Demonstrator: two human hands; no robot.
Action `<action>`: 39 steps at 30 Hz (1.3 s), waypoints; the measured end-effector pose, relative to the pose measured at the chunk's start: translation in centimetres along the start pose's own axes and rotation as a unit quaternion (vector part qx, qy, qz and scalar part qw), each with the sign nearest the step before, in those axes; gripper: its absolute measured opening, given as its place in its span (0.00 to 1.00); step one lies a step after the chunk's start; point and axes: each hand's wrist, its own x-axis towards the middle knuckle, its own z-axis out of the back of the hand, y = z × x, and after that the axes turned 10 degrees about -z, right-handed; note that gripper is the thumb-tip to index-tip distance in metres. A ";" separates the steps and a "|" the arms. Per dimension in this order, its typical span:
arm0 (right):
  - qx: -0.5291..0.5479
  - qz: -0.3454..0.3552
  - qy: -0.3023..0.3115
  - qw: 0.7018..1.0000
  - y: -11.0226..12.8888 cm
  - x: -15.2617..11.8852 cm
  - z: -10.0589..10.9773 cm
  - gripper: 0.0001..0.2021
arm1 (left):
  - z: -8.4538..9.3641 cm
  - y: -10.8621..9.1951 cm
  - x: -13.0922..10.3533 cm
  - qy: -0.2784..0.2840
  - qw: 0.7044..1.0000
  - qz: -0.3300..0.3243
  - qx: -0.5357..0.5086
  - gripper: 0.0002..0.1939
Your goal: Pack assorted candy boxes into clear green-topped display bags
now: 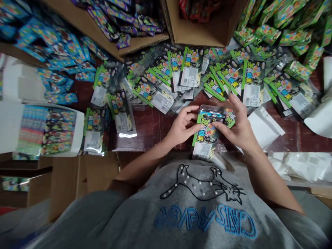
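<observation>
My left hand (184, 124) is closed on the left edge of a clear plastic pouch (203, 138) with a black and green printed card, its thumb flat on the front. The pouch stands near the table's front edge, against my shirt. A blue strip shows inside its top opening. On the other side, my right hand (240, 126) has its thumb on the pouch's upper right edge. A small green candy pack (229, 117) sits between that thumb and the fingers. The right index finger is raised, and the fingers behind the pack are partly hidden.
Similar pouches (191, 69) lie overlapping across the table. Behind them are cardboard boxes with purple packs (124, 17) and red packs (198, 10). Blue packs (59, 45) are heaped left, green packs (295, 36) right. A white carton (79, 133) holds filled pouches. White paper (267, 128) lies right.
</observation>
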 end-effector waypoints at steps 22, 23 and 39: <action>0.074 -0.065 -0.066 0.993 -0.7 -3.2 -2.7 0.44 | 0.2 -1.2 0.2 -0.039 0.999 -0.009 0.027 0.15; 0.078 -0.073 -0.059 0.993 -0.5 -3.1 -2.5 0.46 | 0.2 -1.4 0.4 -0.034 0.999 -0.010 0.031 0.16; 0.196 -0.185 -0.017 0.963 0.5 -0.7 -0.1 0.44 | -0.1 -5.2 4.2 0.063 0.986 0.115 0.101 0.06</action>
